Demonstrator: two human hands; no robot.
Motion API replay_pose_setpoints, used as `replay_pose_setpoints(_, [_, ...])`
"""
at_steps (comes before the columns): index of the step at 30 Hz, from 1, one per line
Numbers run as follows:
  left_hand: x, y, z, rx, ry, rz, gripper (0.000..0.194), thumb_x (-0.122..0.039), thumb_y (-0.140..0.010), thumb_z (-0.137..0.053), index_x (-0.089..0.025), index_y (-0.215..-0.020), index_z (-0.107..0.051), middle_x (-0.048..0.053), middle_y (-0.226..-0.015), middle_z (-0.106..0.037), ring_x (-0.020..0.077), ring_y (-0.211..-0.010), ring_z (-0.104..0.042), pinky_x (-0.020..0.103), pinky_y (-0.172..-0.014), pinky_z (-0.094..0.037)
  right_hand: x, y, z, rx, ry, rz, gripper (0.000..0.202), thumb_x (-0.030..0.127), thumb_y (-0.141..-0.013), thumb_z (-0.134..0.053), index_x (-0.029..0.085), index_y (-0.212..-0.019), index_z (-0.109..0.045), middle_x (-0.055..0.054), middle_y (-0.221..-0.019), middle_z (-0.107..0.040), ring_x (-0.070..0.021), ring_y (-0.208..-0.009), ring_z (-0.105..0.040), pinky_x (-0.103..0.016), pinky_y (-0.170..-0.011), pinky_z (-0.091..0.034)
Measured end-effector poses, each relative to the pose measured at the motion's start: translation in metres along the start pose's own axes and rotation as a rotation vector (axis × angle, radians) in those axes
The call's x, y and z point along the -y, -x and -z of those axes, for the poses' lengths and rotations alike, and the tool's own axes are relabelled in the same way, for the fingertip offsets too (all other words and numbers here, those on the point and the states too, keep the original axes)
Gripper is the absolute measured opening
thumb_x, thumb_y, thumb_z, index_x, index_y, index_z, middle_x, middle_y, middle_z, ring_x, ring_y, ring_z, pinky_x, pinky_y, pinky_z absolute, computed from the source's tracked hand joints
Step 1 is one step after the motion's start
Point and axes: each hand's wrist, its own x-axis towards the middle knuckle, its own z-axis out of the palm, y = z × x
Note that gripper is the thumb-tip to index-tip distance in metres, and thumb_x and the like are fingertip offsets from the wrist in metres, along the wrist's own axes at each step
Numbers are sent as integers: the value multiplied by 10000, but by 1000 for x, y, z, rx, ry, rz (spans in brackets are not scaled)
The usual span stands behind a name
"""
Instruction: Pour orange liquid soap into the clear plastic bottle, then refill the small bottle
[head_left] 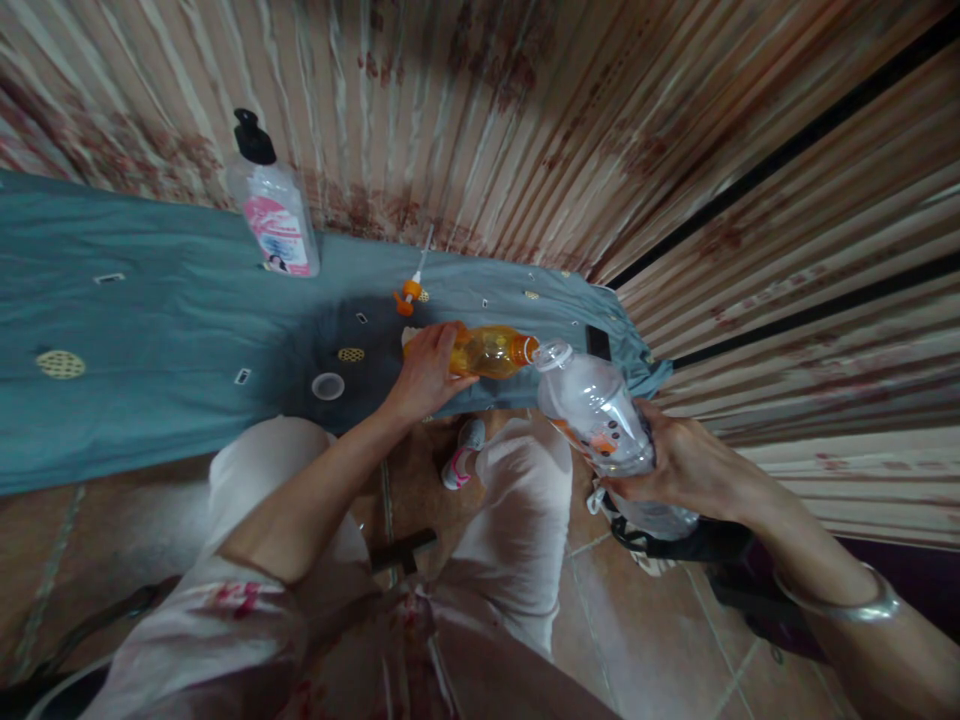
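My left hand (433, 375) is wrapped round an orange see-through bottle (491, 352), which lies tipped with its neck to the right. A large clear plastic bottle (596, 410) is gripped by my right hand (679, 460) and tilted toward the orange one. The two open mouths meet or nearly meet; I cannot tell whether they touch. Behind the orange bottle, an orange pump top (409, 294) with a thin tube lies on the blue-green cloth. A small white round cap (328, 386) rests on the cloth to the left of my left hand.
The blue-green cloth (150, 350) covers a long low surface. A pump bottle (277, 220) with a black top and pink label stands at the back left. A dark flat object (598, 342) lies near the right end. Pleated curtains (465, 120) hang behind and at right.
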Motion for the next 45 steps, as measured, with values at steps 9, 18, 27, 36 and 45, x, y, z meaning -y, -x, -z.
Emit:
replay_pose_setpoints(9, [1, 0, -1, -6, -17, 4, 734, -395, -644, -769, -148, -1214, -378, 133, -1167, -552, 296, -1076, -538, 450, -925, -439, 1, 1, 0, -4, 20, -7, 566, 503, -635, -648, 187, -1048, -423, -40, -776, -668, -265, -761, -673, -286, -581, -417])
replay_pose_setpoints(18, [1, 0, -2, -23, 6, -26, 712, -392, -639, -774, -154, -1189, -391, 126, -1153, -557, 286, -1062, -541, 438, -930, -444, 1, 0, 1, 19, 44, -31, 599, 498, -633, -644, 179, -1090, -426, -51, -786, -680, -282, -790, -676, -292, -591, -422])
replay_pose_setpoints(27, [0, 0, -1, -9, 6, 5, 696, -401, -648, -764, -159, -1189, -399, 126, -1162, -553, 286, -1073, -539, 443, -933, -438, 0, 1, 1, 16, 47, -22, 602, 498, -638, -639, 180, -1106, -431, -50, -798, -686, -288, -811, -674, -294, -603, -425])
replay_pose_setpoints(36, [-1, 0, 0, 3, 4, 10, 714, -396, -640, -772, -146, -1195, -398, 129, -1158, -556, 288, -1068, -537, 449, -936, -432, 2, 1, 2, 24, 42, -30, 599, 487, -634, -635, 172, -1101, -432, -65, -821, -680, -288, -821, -672, -298, -620, -432])
replay_pose_setpoints(45, [2, 0, -2, -8, 15, -6, 707, -396, -654, -761, -159, -1204, -384, 119, -1162, -547, 289, -1074, -533, 447, -928, -438, 3, 1, 3, 15, 28, -13, 587, 497, -638, -637, 169, -1081, -439, -59, -809, -681, -266, -770, -675, -286, -590, -427])
